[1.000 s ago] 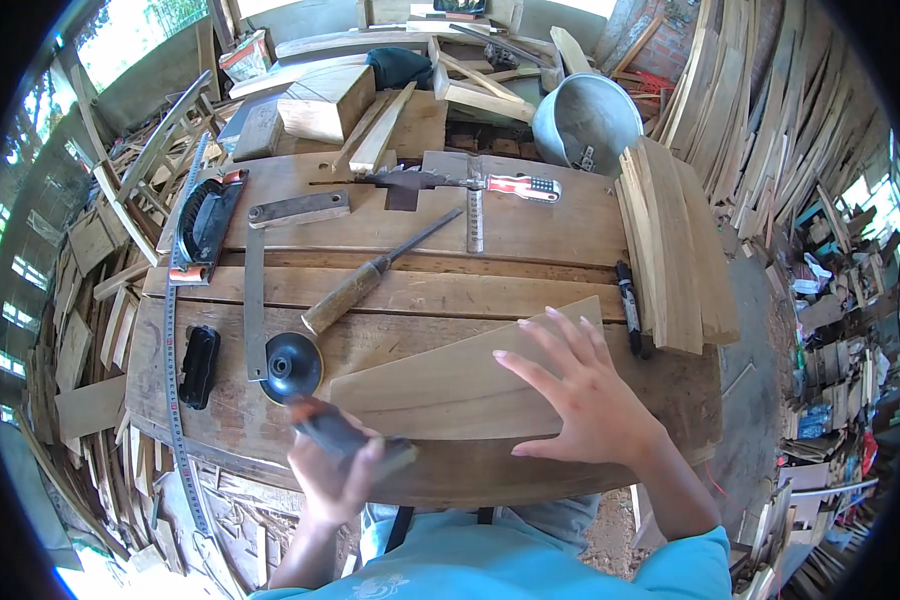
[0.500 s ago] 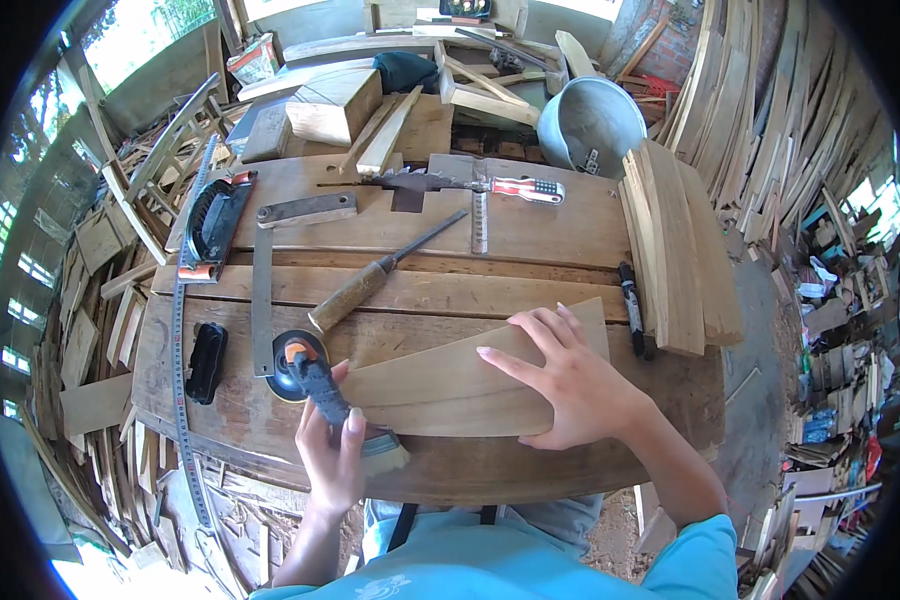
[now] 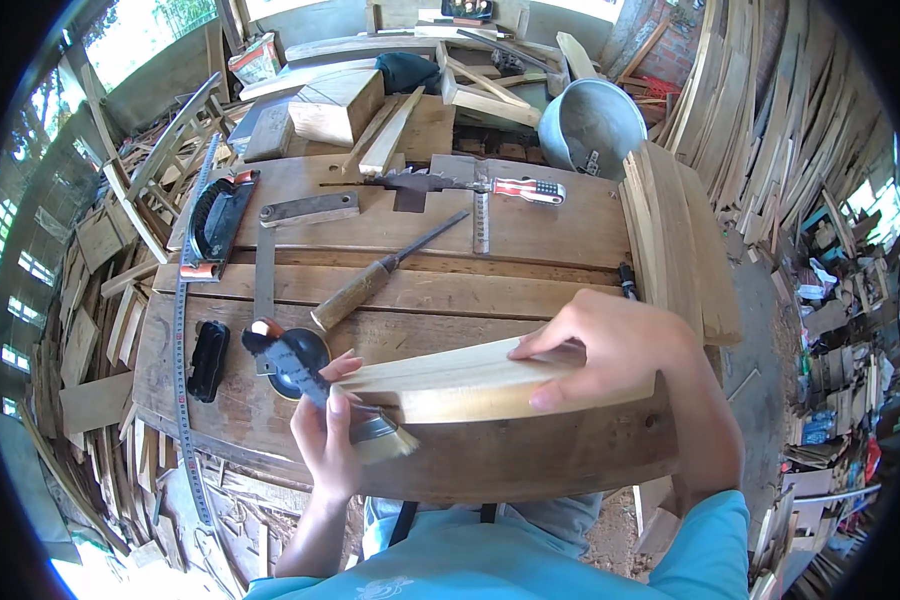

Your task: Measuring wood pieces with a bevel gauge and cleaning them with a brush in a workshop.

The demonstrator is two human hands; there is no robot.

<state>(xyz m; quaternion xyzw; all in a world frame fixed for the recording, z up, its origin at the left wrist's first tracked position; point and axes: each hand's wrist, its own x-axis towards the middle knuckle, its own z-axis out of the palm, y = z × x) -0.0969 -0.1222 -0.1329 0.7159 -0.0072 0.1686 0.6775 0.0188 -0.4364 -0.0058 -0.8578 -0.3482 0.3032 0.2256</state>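
Observation:
My left hand (image 3: 327,440) holds a paintbrush (image 3: 388,442) with a dark, worn handle and pale bristles. Its fingers also meet the narrow left end of a wooden board (image 3: 450,388). The board is tilted up, with its long edge turned toward me. My right hand (image 3: 625,345) is closed around the wide right end, thumb on the near side, fingers over the top. Behind the brush handle lies a black round disc (image 3: 312,350), partly covered. A chisel (image 3: 380,278) with a wooden handle rests on the workbench (image 3: 530,460) beyond the board.
On the bench lie a sliding bevel (image 3: 310,208), hand sander (image 3: 220,225), screwdriver (image 3: 530,190), black case (image 3: 208,360), tape measure (image 3: 180,370) and marker (image 3: 627,280). Stacked planks (image 3: 675,250) stand at the right, beside a metal bucket (image 3: 592,125). Scrap wood surrounds the bench.
The board lay flat and now is tipped up on edge. My right hand has gone from spread fingers on top to a grip around it. The brush handle has swung slightly left.

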